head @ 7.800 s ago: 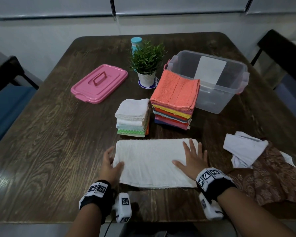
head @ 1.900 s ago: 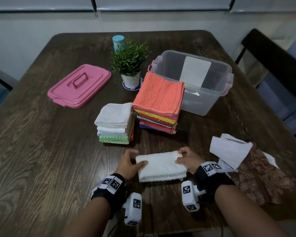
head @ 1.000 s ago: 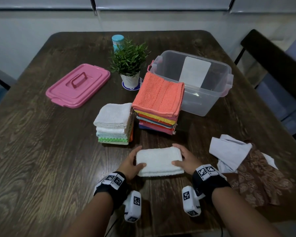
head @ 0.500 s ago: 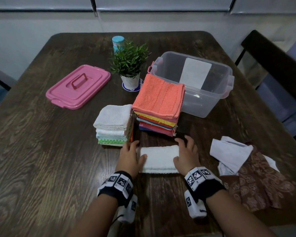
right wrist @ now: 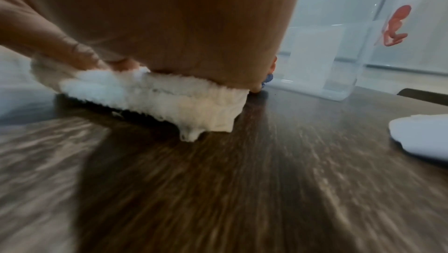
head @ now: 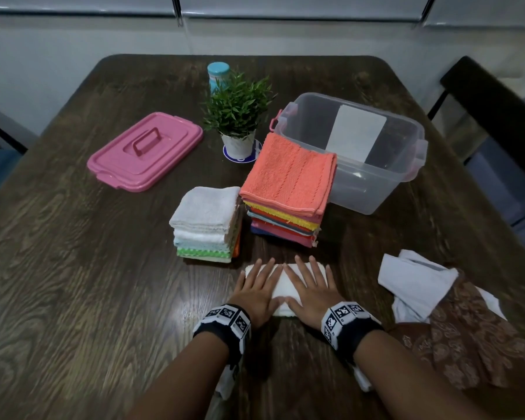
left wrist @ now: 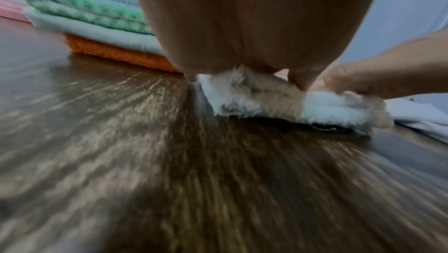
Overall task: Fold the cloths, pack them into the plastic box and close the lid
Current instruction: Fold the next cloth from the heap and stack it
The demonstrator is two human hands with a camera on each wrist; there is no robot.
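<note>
A folded white towel (head: 282,288) lies on the dark wooden table near me. My left hand (head: 259,286) and right hand (head: 311,286) both press flat on top of it, fingers straight, side by side. In the wrist views the towel (left wrist: 334,109) (right wrist: 169,102) shows as a thick folded wad under the palms. Behind it stand a pale stack of folded cloths (head: 208,221) and a taller colourful stack topped by an orange cloth (head: 290,177). The clear plastic box (head: 376,177) stands open at the back right. Its pink lid (head: 146,150) lies at the back left.
A small potted plant (head: 238,116) and a blue-capped bottle (head: 218,75) stand at the back centre. Unfolded white cloth (head: 415,283) and brown patterned cloth (head: 473,338) lie at the right. Dark chairs stand at both sides of the table.
The white towel went from a long strip to a small folded wad. My hands moved from its ends onto its top, now pressing side by side.
</note>
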